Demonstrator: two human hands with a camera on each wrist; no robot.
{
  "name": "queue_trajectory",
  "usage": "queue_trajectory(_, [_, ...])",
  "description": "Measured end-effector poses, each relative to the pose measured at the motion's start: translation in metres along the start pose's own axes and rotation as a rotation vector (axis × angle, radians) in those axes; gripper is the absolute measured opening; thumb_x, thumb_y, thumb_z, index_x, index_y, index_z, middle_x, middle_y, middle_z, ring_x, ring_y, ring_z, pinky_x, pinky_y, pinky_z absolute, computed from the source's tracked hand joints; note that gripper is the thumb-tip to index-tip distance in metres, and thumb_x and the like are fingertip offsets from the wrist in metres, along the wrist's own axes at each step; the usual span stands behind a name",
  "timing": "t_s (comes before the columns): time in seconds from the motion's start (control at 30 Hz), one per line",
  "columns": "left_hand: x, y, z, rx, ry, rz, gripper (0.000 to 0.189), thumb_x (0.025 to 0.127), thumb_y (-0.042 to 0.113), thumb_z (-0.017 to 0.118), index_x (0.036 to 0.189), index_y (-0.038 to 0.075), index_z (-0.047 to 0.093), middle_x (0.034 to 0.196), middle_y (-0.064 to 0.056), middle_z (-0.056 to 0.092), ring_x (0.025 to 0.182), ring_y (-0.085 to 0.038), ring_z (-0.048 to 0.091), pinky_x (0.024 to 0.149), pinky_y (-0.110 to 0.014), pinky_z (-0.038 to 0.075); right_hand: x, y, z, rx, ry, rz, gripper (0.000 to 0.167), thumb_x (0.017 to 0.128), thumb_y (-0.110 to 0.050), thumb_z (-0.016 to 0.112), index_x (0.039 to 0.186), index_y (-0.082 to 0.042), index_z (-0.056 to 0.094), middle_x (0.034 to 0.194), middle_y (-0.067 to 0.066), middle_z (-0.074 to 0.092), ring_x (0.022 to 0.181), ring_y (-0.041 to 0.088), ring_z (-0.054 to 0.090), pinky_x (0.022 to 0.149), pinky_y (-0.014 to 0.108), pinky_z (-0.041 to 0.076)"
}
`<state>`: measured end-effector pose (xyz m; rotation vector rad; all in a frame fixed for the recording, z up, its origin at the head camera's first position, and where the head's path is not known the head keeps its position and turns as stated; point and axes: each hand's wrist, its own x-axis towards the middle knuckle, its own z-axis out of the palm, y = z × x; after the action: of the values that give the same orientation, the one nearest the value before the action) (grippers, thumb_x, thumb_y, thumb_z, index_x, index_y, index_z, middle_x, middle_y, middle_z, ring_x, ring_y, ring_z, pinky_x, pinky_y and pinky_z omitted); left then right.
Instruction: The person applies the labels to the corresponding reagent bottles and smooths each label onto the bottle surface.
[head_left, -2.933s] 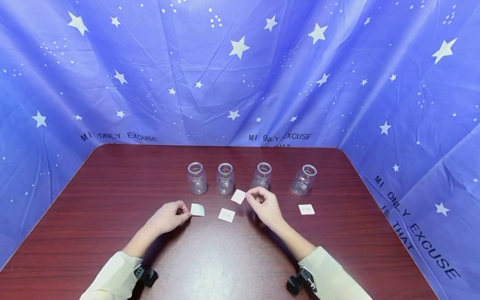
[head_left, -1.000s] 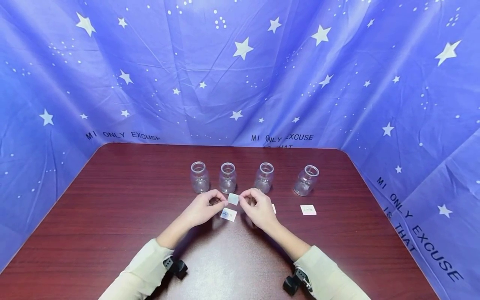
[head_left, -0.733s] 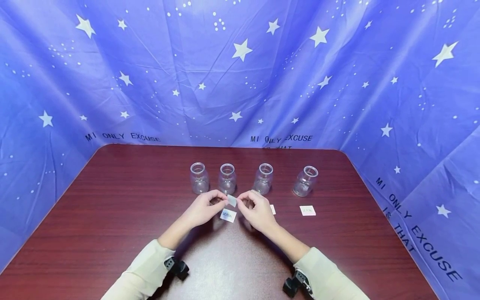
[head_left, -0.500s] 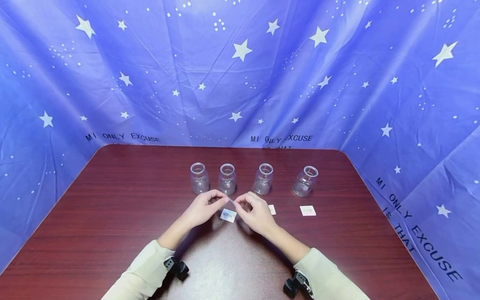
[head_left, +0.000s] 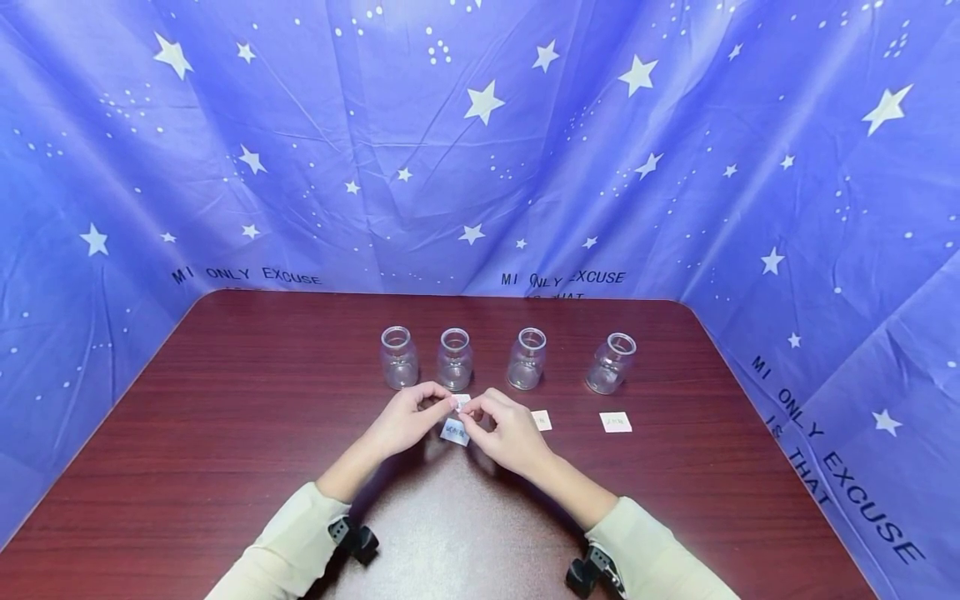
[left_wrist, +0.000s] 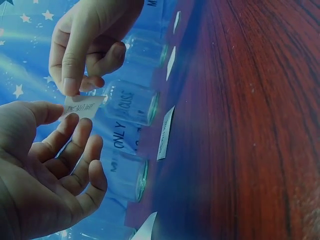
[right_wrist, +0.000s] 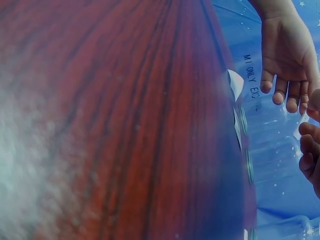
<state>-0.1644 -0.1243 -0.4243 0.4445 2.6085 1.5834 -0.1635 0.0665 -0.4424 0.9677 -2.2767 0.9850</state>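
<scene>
Head view: nearest lie the left sleeve [head_left: 292, 533] and the right sleeve [head_left: 656, 550], pale cloth with a black gadget at each cuff, both on the near side of the small paper slip [left_wrist: 86, 107] held up between the hands. To the left of that paper slip is the left hand [head_left: 401, 421], its grip drawn together, thumb and fingertips pinching one edge (the left wrist view shows the remaining fingers loosely bent). To the right of it is the right hand [head_left: 512, 435], its grip also closed down, fingertips pinching the opposite edge. Handwriting shows on the paper slip, which hangs above the counter [head_left: 225, 417].

Just to the near side of the held slip, a label [head_left: 454, 432] with dark writing lies on the dark red wood. Over to the right of the held slip is a second label [head_left: 543, 420], partly hidden by the right hand, and farther right a third label [head_left: 615, 422].

Beyond the held slip, four clear glass jars stand in a row: the second jar [head_left: 454, 360] almost straight behind it, the first jar [head_left: 398, 358] to its left, the third jar [head_left: 528, 358] and fourth jar [head_left: 611, 363] to its right. Farthest back hangs a blue curtain [head_left: 390, 125] with white stars.
</scene>
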Motion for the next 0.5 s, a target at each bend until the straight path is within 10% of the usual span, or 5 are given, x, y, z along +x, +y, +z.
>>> queue_trajectory(0.27, [-0.0008,0.0018,0.0003,-0.029,-0.011,-0.001,0.016,0.09,0.017,0.059,0.094,0.003,0.065,0.079,-0.01,0.066,0.07,-0.021,0.059,0.059,-0.02,0.045,-0.0001,-0.0031,-0.0013,-0.006,-0.02,0.048,0.007,0.079,-0.016,0.072,0.082,-0.016,0.066,0.071,-0.005,0.058,0.058,0.008,0.053,0.054,0.01,0.038])
queue_trajectory(0.5, [-0.0001,0.0018,-0.0002,0.005,0.003,0.001,0.012,0.089,0.016,0.06,0.092,0.005,0.065,0.076,-0.004,0.064,0.066,-0.006,0.053,0.06,-0.019,0.043,-0.0004,-0.001,-0.0022,0.032,-0.014,0.066,0.01,0.078,-0.018,0.075,0.082,-0.014,0.066,0.071,-0.004,0.059,0.059,0.01,0.054,0.053,0.02,0.045])
